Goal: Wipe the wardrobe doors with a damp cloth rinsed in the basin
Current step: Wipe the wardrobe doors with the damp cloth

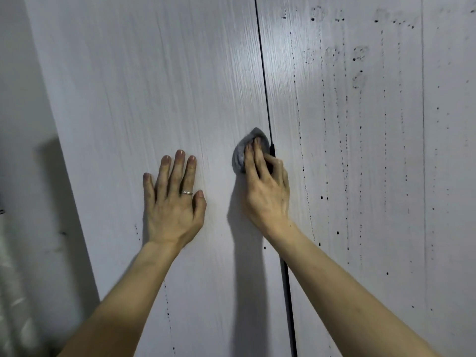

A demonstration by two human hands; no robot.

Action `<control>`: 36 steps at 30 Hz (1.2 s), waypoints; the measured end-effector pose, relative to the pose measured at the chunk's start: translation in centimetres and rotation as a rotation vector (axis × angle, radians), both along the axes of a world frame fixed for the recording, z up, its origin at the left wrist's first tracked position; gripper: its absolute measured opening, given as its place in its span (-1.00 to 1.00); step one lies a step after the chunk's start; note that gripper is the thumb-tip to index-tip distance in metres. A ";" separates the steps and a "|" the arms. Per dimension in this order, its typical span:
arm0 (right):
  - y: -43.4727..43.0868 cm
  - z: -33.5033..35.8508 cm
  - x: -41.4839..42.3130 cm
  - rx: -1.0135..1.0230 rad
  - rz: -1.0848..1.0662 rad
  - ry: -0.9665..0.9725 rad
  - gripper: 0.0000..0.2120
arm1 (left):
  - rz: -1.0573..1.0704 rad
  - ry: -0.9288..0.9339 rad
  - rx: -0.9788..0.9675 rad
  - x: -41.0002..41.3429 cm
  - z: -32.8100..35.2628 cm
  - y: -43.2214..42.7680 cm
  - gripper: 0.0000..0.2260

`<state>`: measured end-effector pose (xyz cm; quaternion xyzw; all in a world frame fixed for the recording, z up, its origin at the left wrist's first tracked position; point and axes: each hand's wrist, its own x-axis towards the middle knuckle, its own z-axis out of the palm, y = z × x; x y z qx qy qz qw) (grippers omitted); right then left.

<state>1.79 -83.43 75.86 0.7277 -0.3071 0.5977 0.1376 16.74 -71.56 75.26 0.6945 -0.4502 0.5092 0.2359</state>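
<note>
Two pale grey wardrobe doors fill the view, the left door (pixel 159 81) and the right door (pixel 360 140), parted by a dark vertical gap. My right hand (pixel 265 186) holds a small grey cloth (pixel 239 155) against the left door, right beside the gap; its fingers lie over the cloth and hide most of it. My left hand (pixel 175 199) rests flat on the left door, fingers spread, a ring on one finger. The right door carries rows of dark specks and faint vertical drip trails.
A white wall (pixel 23 124) stands to the left of the wardrobe, with a shadow on it. A few dark specks run down the left door below my left hand. No basin is in view.
</note>
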 end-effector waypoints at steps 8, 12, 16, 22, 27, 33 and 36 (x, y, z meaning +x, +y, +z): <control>-0.5 -9.9 0.3 -0.249 0.083 0.243 -0.45 | -0.038 0.051 0.052 -0.6 0.9 1.1 -0.43; 0.3 -0.6 1.9 -0.198 0.118 0.163 -0.42 | -0.133 0.104 -0.021 -0.2 0.5 4.1 -0.48; 2.0 -2.7 3.9 -0.177 0.219 0.099 -0.39 | -0.144 0.233 -0.202 2.5 -2.8 7.9 -0.48; 3.8 -7.6 5.0 -0.330 0.262 0.279 -0.48 | -0.081 0.531 -0.326 6.0 -7.5 12.2 -0.47; 5.1 1.1 8.2 -0.238 0.236 0.125 -0.42 | -0.253 0.821 -0.248 6.9 -8.0 12.8 -0.44; 6.2 -7.1 9.1 -0.484 0.364 0.273 -0.53 | -0.379 0.859 -0.246 7.0 -8.4 12.7 -0.41; 5.9 -7.9 8.4 -0.608 0.417 0.438 -0.51 | -0.385 0.876 -0.236 7.3 -8.3 13.0 -0.41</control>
